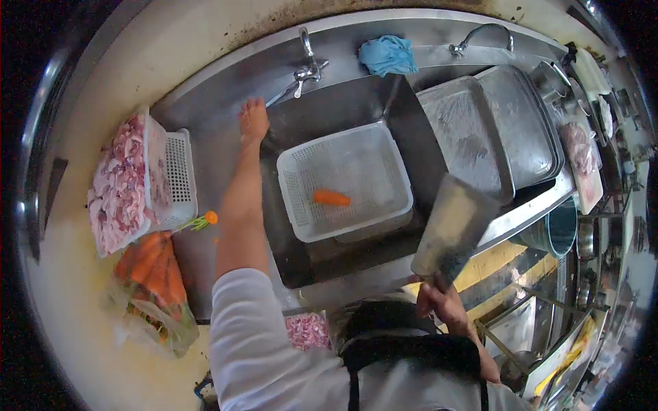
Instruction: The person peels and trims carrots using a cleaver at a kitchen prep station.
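Observation:
My right hand (442, 305) grips a cleaver (456, 222) by its handle, with the broad blade upright over the sink's front right edge. My left hand (253, 120) reaches to the sink's back left corner, fingers stretched out beside the faucet (310, 72). In the sink, a white perforated basket (370, 161) holds one peeled carrot (332, 198). A cut carrot top (211, 218) with green stems lies on the steel counter (205, 274) left of my forearm. Next to it rests a clear plastic bag of carrots (154, 274).
A white crate of raw meat pieces (123, 185) stands at the left. Steel trays (466, 130) lie right of the sink, and a blue cloth (388, 55) sits on the back ledge. More cut meat (307, 331) shows below the counter. Farther right is a bucket (562, 229).

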`<state>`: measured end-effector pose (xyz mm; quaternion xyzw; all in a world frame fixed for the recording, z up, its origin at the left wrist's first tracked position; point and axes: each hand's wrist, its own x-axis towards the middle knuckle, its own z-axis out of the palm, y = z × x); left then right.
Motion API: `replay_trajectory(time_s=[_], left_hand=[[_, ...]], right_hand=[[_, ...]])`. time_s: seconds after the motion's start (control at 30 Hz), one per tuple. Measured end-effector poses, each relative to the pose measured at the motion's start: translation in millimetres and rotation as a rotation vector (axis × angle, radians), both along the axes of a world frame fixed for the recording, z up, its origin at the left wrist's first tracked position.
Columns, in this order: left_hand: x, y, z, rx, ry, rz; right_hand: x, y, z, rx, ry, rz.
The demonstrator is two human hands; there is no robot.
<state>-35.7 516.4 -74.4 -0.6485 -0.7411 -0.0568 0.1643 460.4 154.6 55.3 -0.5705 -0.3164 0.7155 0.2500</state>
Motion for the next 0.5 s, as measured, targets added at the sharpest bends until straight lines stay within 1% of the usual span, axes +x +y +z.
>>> replay_trajectory(time_s=[0.03, 0.07, 0.13, 0.17, 0.2, 0.23, 0.27, 0.3, 0.33, 0.37, 0.43, 0.5], left_hand=[[-2.1, -8.7, 5.1, 0.025, 0.038, -0.03], [-5.9, -19.2, 11.4, 0.025, 0.044, -0.023], [7.4, -64.3, 47.7, -0.163, -0.123, -0.002], [10.7, -84.9, 51.9, -0.166, -0.115, 0.017], [14.0, -106.7, 55.9, -0.171, -0.252, 0.09], [13.2, -128.8, 55.9, -0.166, -0.39, 0.165], [15.8, -156.6, 51.8, -0.086, -0.507, 0.212], [16.0, -187.1, 40.6, -0.003, -0.622, 0.253], [16.9, -222.3, 37.6, -0.003, -0.858, 0.289], [21.4, -259.5, 37.6, 0.0, -1.095, 0.316], [61.1, -334.5, 95.7, -0.052, -1.523, 0.39], [77.6, -390.2, 70.1, 0.099, -1.216, 0.114]], right_hand=[[-2.2, 0.9, -4.1, -0.045, -0.116, 0.004], [-1.6, 2.8, -8.3, -0.044, -0.11, 0.011], [2.5, 7.6, -11.8, -0.319, 0.014, 0.083], [-5.7, 8.5, -7.3, -0.367, 0.022, 0.031], [-13.5, 9.0, -4.9, -0.372, 0.029, 0.054], [-21.6, 11.3, -3.0, -0.217, -0.016, 0.128], [-29.9, 14.3, 0.1, -0.061, -0.056, 0.199], [-38.9, 21.1, 12.2, 0.04, -0.188, 0.312], [-49.1, 30.4, 24.7, 0.148, -0.32, 0.417], [-64.2, 36.7, 24.1, 0.445, -0.359, 0.383], [-77.6, 57.1, 12.6, 0.661, -0.4, 0.545], [-92.4, 68.5, -59.7, 0.864, -0.095, 0.424]])
